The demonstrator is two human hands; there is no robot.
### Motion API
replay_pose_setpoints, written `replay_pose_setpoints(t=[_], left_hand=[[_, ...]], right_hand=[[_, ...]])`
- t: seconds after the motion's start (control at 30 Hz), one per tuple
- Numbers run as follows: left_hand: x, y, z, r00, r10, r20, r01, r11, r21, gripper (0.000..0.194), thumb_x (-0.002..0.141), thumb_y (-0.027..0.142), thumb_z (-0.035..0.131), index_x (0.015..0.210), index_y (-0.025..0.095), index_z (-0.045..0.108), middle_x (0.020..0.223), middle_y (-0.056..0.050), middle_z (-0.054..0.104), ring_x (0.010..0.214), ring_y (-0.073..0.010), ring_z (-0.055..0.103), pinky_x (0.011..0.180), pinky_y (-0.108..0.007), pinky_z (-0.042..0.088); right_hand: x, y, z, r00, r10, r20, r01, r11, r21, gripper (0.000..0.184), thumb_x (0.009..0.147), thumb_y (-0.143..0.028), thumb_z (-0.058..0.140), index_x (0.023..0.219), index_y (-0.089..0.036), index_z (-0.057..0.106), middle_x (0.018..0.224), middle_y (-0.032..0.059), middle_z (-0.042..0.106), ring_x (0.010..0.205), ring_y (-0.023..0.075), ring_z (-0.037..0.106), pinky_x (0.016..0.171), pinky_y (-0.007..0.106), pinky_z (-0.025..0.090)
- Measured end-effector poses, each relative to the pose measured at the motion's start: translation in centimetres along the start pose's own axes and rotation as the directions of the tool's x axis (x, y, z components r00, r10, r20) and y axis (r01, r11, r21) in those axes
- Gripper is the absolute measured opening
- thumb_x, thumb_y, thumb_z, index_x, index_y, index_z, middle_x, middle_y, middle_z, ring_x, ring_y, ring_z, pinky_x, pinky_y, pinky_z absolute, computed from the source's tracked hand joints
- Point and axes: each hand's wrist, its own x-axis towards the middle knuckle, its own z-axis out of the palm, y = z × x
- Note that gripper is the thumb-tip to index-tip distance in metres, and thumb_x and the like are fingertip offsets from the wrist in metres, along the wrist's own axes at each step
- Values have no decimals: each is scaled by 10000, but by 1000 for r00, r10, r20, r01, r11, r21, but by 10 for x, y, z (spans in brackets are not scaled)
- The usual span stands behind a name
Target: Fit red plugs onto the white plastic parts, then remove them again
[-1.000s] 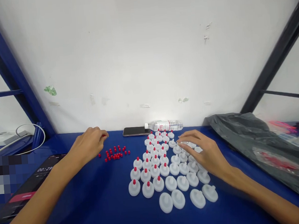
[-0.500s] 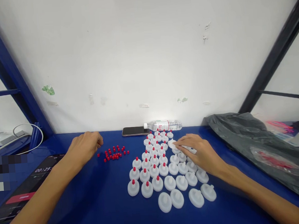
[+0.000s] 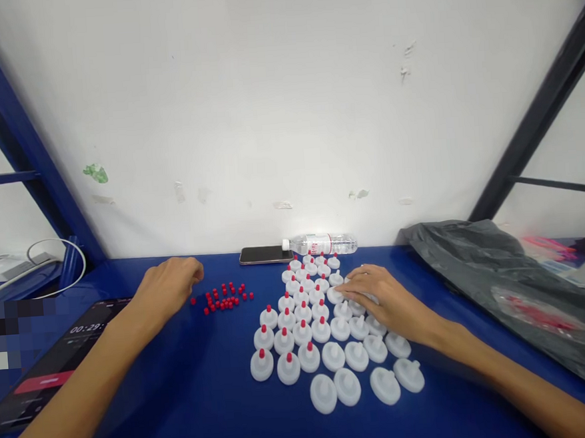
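Observation:
Many white round nozzle caps (image 3: 333,356) stand in rows on the blue table. Those in the left rows wear small red tips (image 3: 289,357), while those on the right have bare spouts. My right hand (image 3: 378,296) is over the bare rows, thumb and fingers closed on the edge of one white nozzle cap (image 3: 334,295); its palm hides several others. At the left, my left hand (image 3: 171,281) hovers with curled fingers beside a loose group of red tips (image 3: 224,304). Whatever its fingertips may hold is hidden.
Behind the caps lie a dark phone (image 3: 265,254) and a clear plastic bottle (image 3: 341,243). Another phone (image 3: 56,359) showing a timer is partly under my left forearm. A grey plastic bag (image 3: 456,267) with a packet of red pieces (image 3: 539,312) covers the right side.
My right hand has shifted slightly down and left, from one bare cap to the cap nearer me. My left hand stays beside the red tips. The view has tilted a little.

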Motion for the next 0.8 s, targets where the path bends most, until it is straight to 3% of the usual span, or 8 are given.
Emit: replay_pose_setpoints(t=[0.17, 0.37, 0.6, 0.8], left_hand=[[-1, 6, -3, 999, -17, 48, 14, 997, 72, 341, 810, 98, 443, 997, 188, 714, 1061, -161, 752, 1016, -377, 692, 735, -413, 488], [-4, 12, -6, 996, -17, 86, 10, 997, 80, 309, 768, 71, 487, 948, 215, 693, 977, -93, 767, 925, -302, 709, 671, -328, 437], [-3, 14, -5, 993, -17, 118, 9, 998, 69, 232, 788, 150, 494, 855, 234, 700, 871, -68, 759, 800, -260, 702, 619, -300, 409], [-4, 14, -4, 992, -20, 128, 14, 999, 46, 222, 767, 161, 516, 845, 231, 711, 904, -67, 762, 796, -240, 701, 608, -288, 409]], right_hand=[[-2, -3, 0, 1000, 14, 16, -14, 1000, 9, 359, 1068, -340, 405, 1301, -259, 665, 1165, 68, 732, 1141, 263, 631, 1056, 528, 451], [-2, -5, -3, 999, 53, -10, -53, 999, 0, 400, 1066, -367, 384, 1402, -254, 569, 1218, 81, 702, 1187, 271, 614, 1085, 561, 416], [-1, -10, -10, 994, 107, -14, -107, 994, 31, 336, 1065, -388, 400, 1286, -260, 619, 1193, 70, 712, 1176, 276, 611, 1099, 588, 368], [-1, -13, -9, 993, 90, -73, -88, 996, 33, 319, 1059, -379, 411, 1220, -254, 657, 1156, 75, 737, 1130, 279, 654, 1070, 549, 427]])
